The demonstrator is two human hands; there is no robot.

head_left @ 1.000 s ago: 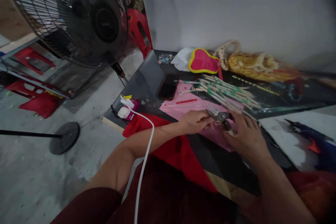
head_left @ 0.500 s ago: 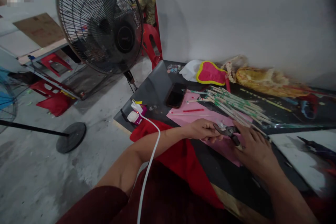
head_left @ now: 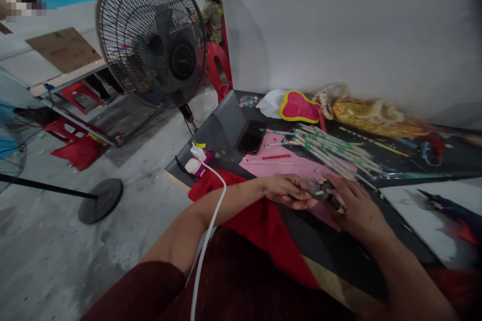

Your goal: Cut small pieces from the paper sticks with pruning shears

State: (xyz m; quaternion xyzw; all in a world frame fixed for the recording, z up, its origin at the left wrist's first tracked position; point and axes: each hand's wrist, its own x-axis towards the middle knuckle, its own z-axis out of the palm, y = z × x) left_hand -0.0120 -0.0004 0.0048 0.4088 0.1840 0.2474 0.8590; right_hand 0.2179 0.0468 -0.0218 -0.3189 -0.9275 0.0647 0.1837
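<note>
My right hand [head_left: 356, 205] is wrapped round the handles of small dark pliers or cutters [head_left: 326, 191]. Close against the tool's jaws, my left hand [head_left: 289, 190] has its fingers pressed together on something small that I cannot make out. Both hands are over a pink sheet [head_left: 259, 164] on the dark table. A bundle of pale sticks with green marks [head_left: 335, 148] lies just beyond them. On the sheet is a thin red stick [head_left: 276, 157], and a dark phone [head_left: 252, 136] lies at its left edge.
A standing fan [head_left: 154, 40] rises at the left. A white cable [head_left: 214, 215] runs from a charger [head_left: 198, 153] across my left forearm. At the back are a pink-and-yellow heart-like piece [head_left: 299, 107] and a golden bundle [head_left: 369, 113]. Another person [head_left: 214, 15] sits far off.
The jaws of the tool look closer together, and my right hand has shifted slightly left. The whole view has moved a little.
</note>
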